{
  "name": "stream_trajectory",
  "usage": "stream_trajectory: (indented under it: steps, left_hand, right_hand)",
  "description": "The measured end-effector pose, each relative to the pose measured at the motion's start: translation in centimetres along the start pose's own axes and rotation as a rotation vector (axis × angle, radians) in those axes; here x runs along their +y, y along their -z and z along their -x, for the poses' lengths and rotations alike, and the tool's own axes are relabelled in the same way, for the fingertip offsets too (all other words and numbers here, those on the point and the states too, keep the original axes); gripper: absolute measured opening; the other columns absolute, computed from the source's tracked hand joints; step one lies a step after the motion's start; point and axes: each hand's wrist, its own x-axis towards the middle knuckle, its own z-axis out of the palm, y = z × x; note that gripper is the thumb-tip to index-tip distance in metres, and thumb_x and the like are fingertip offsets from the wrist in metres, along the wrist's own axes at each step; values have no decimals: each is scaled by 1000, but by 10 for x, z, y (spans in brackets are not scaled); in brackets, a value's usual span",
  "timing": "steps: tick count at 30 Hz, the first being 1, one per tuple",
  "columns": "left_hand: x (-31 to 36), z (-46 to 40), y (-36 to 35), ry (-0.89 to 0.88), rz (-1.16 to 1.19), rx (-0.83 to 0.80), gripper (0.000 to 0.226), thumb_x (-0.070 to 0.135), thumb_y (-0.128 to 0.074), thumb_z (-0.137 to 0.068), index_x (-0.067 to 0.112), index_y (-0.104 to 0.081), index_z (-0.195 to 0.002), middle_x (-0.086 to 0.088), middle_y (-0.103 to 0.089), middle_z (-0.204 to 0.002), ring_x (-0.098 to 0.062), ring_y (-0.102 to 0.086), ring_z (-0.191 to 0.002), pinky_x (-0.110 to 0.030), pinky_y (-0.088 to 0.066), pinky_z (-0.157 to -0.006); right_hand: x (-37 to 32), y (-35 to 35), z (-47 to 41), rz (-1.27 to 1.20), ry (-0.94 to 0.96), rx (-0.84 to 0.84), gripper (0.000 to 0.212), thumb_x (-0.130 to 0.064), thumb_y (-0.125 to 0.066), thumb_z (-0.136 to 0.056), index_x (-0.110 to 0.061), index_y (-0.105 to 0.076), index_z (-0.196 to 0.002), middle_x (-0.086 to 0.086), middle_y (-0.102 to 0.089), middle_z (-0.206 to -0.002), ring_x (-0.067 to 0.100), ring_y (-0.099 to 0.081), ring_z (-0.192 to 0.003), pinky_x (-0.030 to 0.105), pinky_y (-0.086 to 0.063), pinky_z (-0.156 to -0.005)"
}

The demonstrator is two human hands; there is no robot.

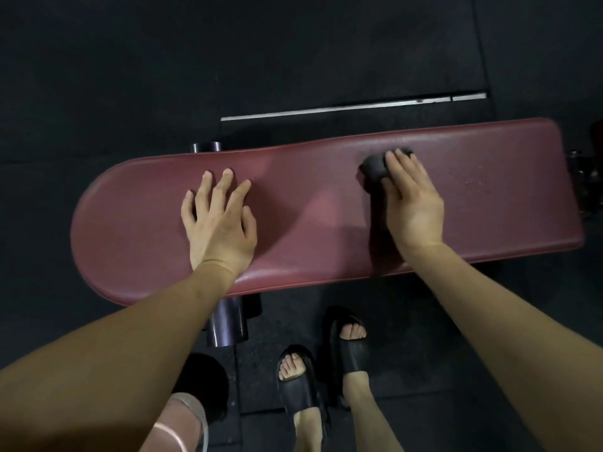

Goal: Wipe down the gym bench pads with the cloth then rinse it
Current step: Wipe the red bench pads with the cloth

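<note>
Right grip (412,197) presses dark cloth (373,169) | left grip (220,223) flat, released, on bench pad (310,216)

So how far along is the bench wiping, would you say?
Midway, I'd judge. The right hand presses the dark cloth on the maroon pad; droplets show beside it. The left hand rests flat, bracing. What is already wiped is unclear. No water in view; rinsing remains.
</note>
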Motion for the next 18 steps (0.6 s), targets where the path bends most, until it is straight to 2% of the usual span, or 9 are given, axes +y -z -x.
stream_trajectory:
  steps: [2, 4, 6, 8, 10, 12, 13, 16, 18]
  left_hand:
    - [0, 0, -2, 2, 1, 11, 46, 30, -41, -102, 28, -50, -147, 1, -37, -163, -28, -18, -156, -53, -10, -126]
    - [-1, 1, -2, 0, 3, 18, 46, 30, -41, -102, 29, -50, -146, 1, -37, -162, -27, -19, -156, -53, -11, -125]
    - [-1, 1, -2, -4, 8, 20, 45, 30, -41, -102, 30, -50, -146, 2, -38, -162, -27, -19, -156, -53, -11, -125]
    - [-1, 1, -2, -2, 21, 16, 43, 26, -41, -103, 28, -52, -145, 2, -38, -163, -26, -19, -156, -52, -11, -126]
    - [-1, 3, -1, 7, 47, 20, 41, 20, -40, -104, 25, -54, -143, 3, -39, -162, -24, -21, -156, -50, -11, -127]
    - [-3, 3, 3, 28, 82, 45, 40, 14, -40, -103, 22, -59, -138, 4, -44, -158, -23, -27, -153, -47, -16, -125]
    - [-3, 3, 6, 34, 99, 56, 39, 12, -41, -102, 21, -61, -135, 3, -47, -155, -23, -32, -150, -47, -20, -123]
    - [2, 14, 11, 54, 126, 68, 38, 12, -43, -102, 21, -64, -132, 3, -52, -149, -22, -40, -143, -45, -28, -119]
    - [7, 29, 7, 39, 130, 49, 38, 12, -42, -104, 22, -62, -135, 4, -49, -152, -21, -36, -147, -44, -24, -123]
  right_hand:
    - [-9, -6, 4, 36, -127, 38, 39, -18, -53, -105, -12, -61, -143, 7, -58, -149, 29, -46, -145, 37, -42, -112]
    - [-40, -24, 14, 19, -153, 72, 40, -16, -54, -103, -10, -61, -142, 10, -60, -146, 33, -47, -143, 37, -39, -115]
    - [-82, -46, 33, -36, -12, 21, 42, -9, -62, -97, -7, -62, -140, 12, -61, -144, 36, -50, -140, 33, -31, -120]
    - [-118, -60, 56, -54, 209, -57, 47, -4, -70, -92, -8, -64, -138, 10, -63, -142, 33, -53, -138, 33, -33, -121]
    - [-123, -60, 64, -72, 383, -80, 45, -6, -72, -92, -8, -65, -136, 8, -65, -139, 29, -56, -136, 37, -42, -116]
    - [-97, -45, 63, -40, 458, -122, 43, -10, -70, -96, -8, -63, -138, 9, -63, -142, 28, -55, -137, 37, -41, -117]
    - [-77, -34, 62, -33, 421, -130, 41, -12, -68, -98, -8, -63, -139, 9, -62, -143, 27, -54, -138, 35, -39, -118]
    - [-18, 2, 66, -41, 155, -37, 37, -16, -60, -103, -12, -64, -139, 9, -61, -144, 29, -53, -139, 28, -35, -119]
    - [-10, 11, 70, 12, -32, 35, 37, -18, -55, -104, -12, -63, -139, 9, -61, -144, 32, -52, -139, 30, -37, -116]
